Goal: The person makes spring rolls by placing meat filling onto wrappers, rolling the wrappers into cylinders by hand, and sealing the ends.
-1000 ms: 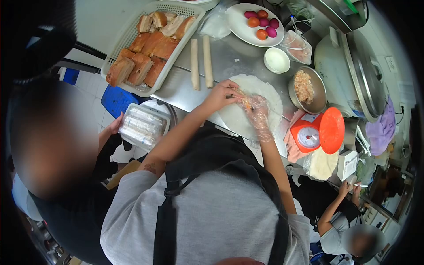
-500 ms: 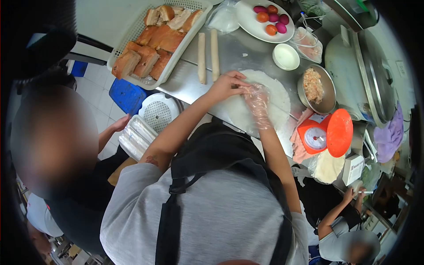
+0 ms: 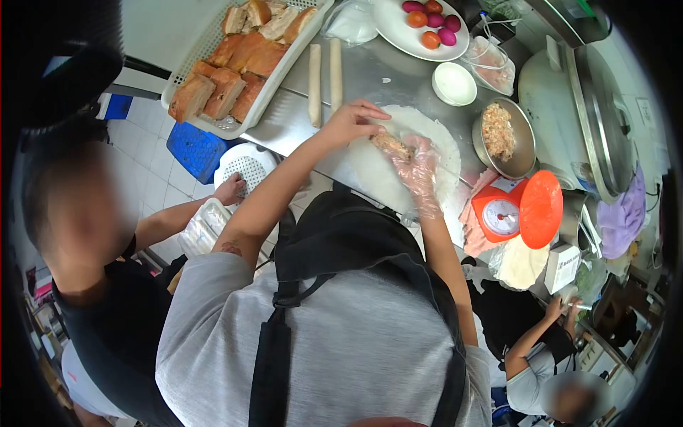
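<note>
Thin white round wrapper sheets [image 3: 442, 142] lie on the steel table in front of me. Over them is a brownish, elongated lump of filling [image 3: 391, 145] between my two hands. My right hand [image 3: 418, 169], in a clear plastic glove, has its fingers and thumb closed around the right end of the lump. My bare left hand [image 3: 353, 122] is at the left end, its fingers stretched out and apart, with the thumb side at the lump. A metal bowl [image 3: 525, 142] of pinkish minced filling [image 3: 500, 133] stands to the right.
Two long pale rolls [image 3: 315, 85] lie at the left, beside a white basket [image 3: 276, 107] of roasted meat slabs [image 3: 226, 92]. Beyond are a plate [image 3: 388, 25] of pink and orange egg-shaped items, a white bowl [image 3: 454, 84] and a red scale [image 3: 498, 213]. Co-workers stand on both sides.
My hands have moved apart, and the filling lump now shows between them. My left hand has opened. The co-worker at left has reached a hand towards the white perforated stool.
</note>
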`<action>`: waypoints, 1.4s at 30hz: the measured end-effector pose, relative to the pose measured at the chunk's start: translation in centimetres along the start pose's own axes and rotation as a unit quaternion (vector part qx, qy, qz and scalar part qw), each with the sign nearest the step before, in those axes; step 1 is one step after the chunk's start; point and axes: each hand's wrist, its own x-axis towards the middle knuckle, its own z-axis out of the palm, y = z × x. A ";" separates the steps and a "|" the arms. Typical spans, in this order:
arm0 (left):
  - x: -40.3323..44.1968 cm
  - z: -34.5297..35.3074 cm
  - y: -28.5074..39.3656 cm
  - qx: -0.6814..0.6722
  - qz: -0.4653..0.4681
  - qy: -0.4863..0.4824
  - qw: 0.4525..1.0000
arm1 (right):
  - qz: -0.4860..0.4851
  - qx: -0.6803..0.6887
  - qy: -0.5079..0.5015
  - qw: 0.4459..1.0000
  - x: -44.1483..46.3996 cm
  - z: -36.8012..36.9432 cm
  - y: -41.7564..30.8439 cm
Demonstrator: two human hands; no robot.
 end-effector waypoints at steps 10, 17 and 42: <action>0.7 -0.2 -0.4 0.173 0.072 -0.056 0.981 | -0.032 0.037 -0.083 0.995 0.1 3.6 1.9; 0.3 0.3 -0.4 0.244 0.095 -0.039 0.964 | 0.003 0.045 -0.070 0.997 -1.3 1.3 2.3; 0.5 -0.6 -1.4 0.120 0.045 -0.021 0.992 | -0.029 -0.159 -0.204 0.965 3.0 0.6 -1.8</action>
